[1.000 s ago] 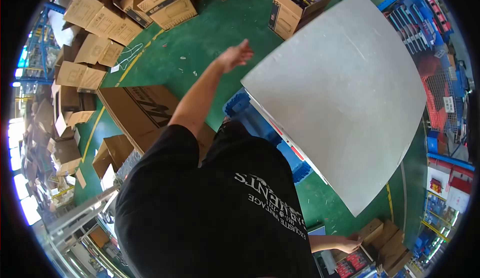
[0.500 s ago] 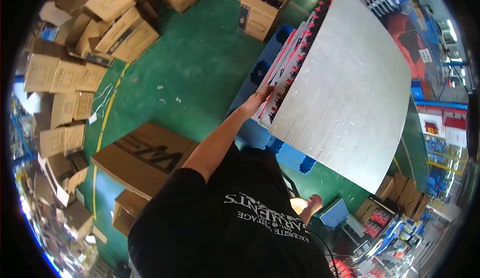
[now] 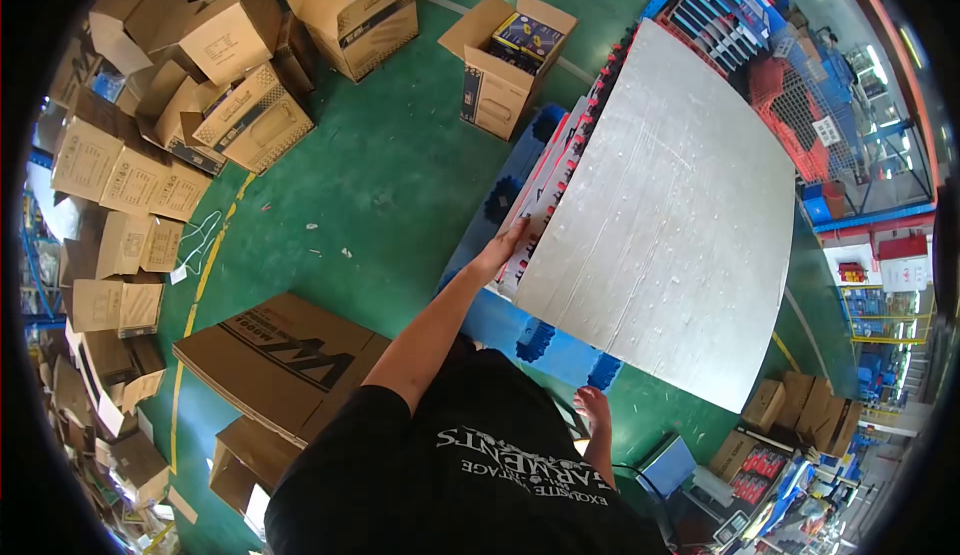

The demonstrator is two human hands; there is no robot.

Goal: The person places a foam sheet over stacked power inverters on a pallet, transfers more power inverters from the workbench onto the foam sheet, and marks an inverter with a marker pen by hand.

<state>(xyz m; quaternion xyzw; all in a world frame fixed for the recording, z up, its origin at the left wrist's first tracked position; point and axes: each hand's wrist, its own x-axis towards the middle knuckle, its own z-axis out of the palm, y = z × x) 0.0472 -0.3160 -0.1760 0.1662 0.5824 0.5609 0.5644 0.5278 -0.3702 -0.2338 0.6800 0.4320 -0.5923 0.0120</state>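
A large pale grey board (image 3: 665, 215) lies on top of a stack. Along its left edge run red-and-black parts (image 3: 568, 170), with white and red layers below them. My left hand (image 3: 503, 247) reaches against the near left side of this stack. Its fingers are stretched out along the edge, with the tips partly hidden among the parts. Lower right, my right hand (image 3: 593, 408) is held in front of my body, near the stack's blue base (image 3: 565, 345). Its fingers are loosely bent and apart, with nothing visible in them.
A flat brown carton stack (image 3: 285, 355) lies left of me on the green floor. Open cartons (image 3: 500, 80) with boxed goods stand beyond, and many cartons (image 3: 130, 165) are piled at far left. A red-and-blue rack (image 3: 790, 105) stands behind the board, with a workbench (image 3: 780, 495) at lower right.
My view has shifted, so the stack and cartons sit lower in it. My right hand has risen from beside my body toward the blue base. My left hand stays at the stack's side.
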